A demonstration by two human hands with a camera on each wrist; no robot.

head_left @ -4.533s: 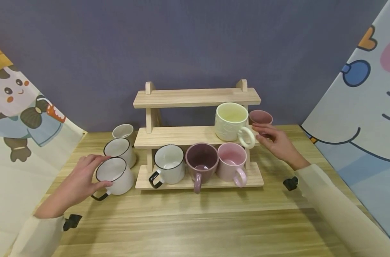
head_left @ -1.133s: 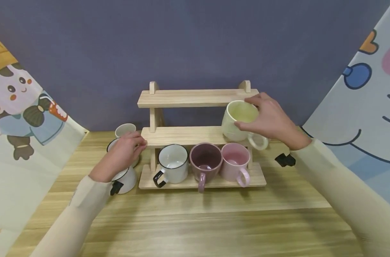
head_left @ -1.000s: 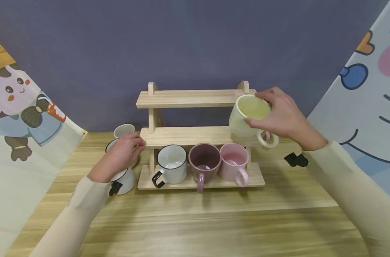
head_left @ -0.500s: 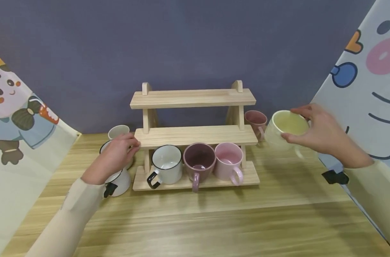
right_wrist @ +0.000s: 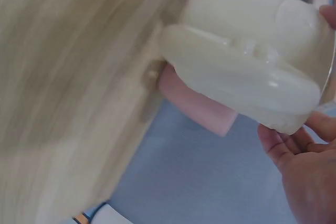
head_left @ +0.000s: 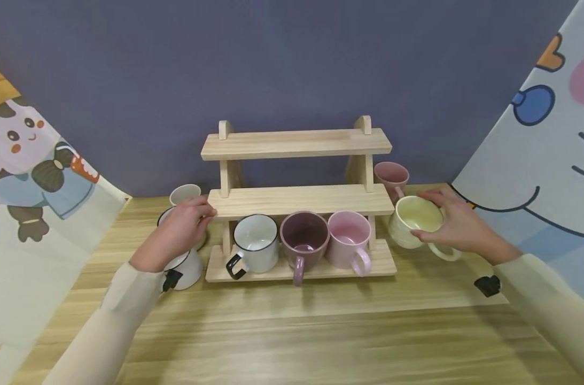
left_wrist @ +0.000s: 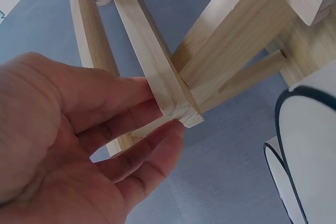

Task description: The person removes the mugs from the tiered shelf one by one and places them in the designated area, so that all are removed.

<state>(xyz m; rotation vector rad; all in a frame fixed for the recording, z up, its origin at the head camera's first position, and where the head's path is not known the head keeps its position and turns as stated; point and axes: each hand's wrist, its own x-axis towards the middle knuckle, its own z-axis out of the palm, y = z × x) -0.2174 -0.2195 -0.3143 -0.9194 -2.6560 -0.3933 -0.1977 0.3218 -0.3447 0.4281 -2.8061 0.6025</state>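
Observation:
In the head view, my left hand point(head_left: 178, 232) holds the left end of the middle board of a three-tier wooden rack point(head_left: 301, 199). The left wrist view shows the fingers point(left_wrist: 152, 169) pinching that board end point(left_wrist: 163, 85). To the right of the rack, my right hand point(head_left: 457, 224) grips a pale yellow mug point(head_left: 403, 232) across its rim, low over the table. Its ring-shaped handle points right and toward me. A dusky pink mug point(head_left: 391, 174) stands just behind it. Both wrists carry small black mounts.
On the rack's bottom tier stand a white mug point(head_left: 256, 251) with black rim, a plum mug point(head_left: 303, 240) and a light pink mug point(head_left: 348, 246). More white mugs point(head_left: 188, 270) sit left of the rack, partly hidden by my left hand. A dark blue curtain point(head_left: 292, 64) hangs behind.
My right hand has lifted the yellow mug off the middle tier, carried it right and lowered it beside the rack. My left hand has gone from a white mug to the middle board's end.

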